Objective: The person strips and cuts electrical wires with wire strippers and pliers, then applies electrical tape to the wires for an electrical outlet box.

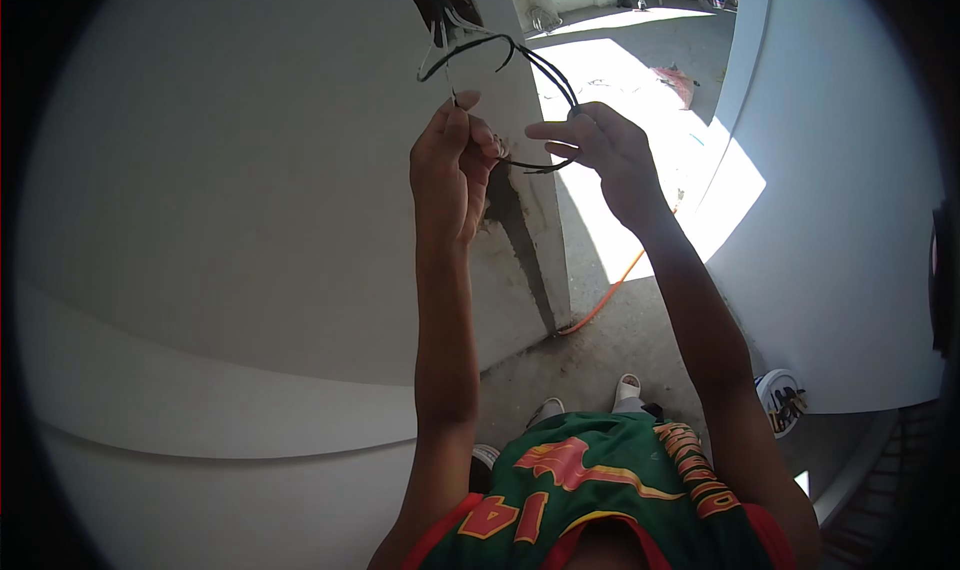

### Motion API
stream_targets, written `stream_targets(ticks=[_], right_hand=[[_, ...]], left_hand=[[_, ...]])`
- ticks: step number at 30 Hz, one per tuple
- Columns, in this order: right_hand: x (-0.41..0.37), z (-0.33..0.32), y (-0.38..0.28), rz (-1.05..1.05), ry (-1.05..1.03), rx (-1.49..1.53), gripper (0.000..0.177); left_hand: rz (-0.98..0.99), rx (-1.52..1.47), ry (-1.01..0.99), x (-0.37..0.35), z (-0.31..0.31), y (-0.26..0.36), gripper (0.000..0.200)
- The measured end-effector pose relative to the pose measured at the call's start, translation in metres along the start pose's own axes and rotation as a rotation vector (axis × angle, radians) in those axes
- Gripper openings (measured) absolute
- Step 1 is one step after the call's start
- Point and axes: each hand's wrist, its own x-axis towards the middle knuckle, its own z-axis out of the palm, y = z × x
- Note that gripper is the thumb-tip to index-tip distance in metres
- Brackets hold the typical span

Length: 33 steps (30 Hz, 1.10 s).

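Black electrical wires [548, 68] loop out from a dark wall box [438, 2] at the top of the view. Several white wires [460, 22] also come out of that box. My left hand [452, 150] is raised in front of the wall, its thumb and forefinger pinched on the thin end of a wire. My right hand [606, 150] grips the black wires between thumb and fingers, with some fingers stretched toward the left hand. Below, the wire ends pass between both hands. The exact tip in the left hand is too small to make out.
An orange hose or cable [608, 295] runs along the concrete floor by the wall's edge. A white bucket with tools [780, 402] stands at the right beside a pale panel [850, 220]. Through the opening, a reddish sack [676, 86] lies on the sunlit floor.
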Motion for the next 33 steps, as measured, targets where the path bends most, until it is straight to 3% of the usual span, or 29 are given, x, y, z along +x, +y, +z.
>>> stream_targets(ticks=[2,7,10,13,16,19,33], right_hand=[[0.004,-0.005,0.001,-0.128,0.049,-0.121,0.031],[0.005,-0.02,0.005,-0.042,0.036,0.041,0.031],[-0.003,-0.018,-0.001,0.064,0.098,0.133,0.03],[-0.009,-0.02,-0.002,0.134,0.094,0.06,0.029],[-0.015,-0.016,-0.001,0.171,0.081,0.065,0.029],[-0.017,-0.011,0.0,0.183,0.075,0.076,0.031],[-0.017,-0.014,0.007,0.134,-0.027,0.146,0.03]], left_hand=[[-0.007,-0.134,-0.042,-0.005,-0.006,-0.003,0.018],[-0.031,-0.281,-0.139,-0.019,-0.018,-0.008,0.019],[-0.013,-0.262,-0.053,-0.03,-0.021,-0.01,0.018],[0.073,-0.132,-0.108,-0.043,-0.029,-0.019,0.023],[0.063,0.209,-0.048,-0.059,-0.031,-0.023,0.024],[0.071,0.295,0.029,-0.065,-0.03,-0.023,0.033],[0.044,0.258,0.015,-0.065,-0.048,-0.024,0.04]])
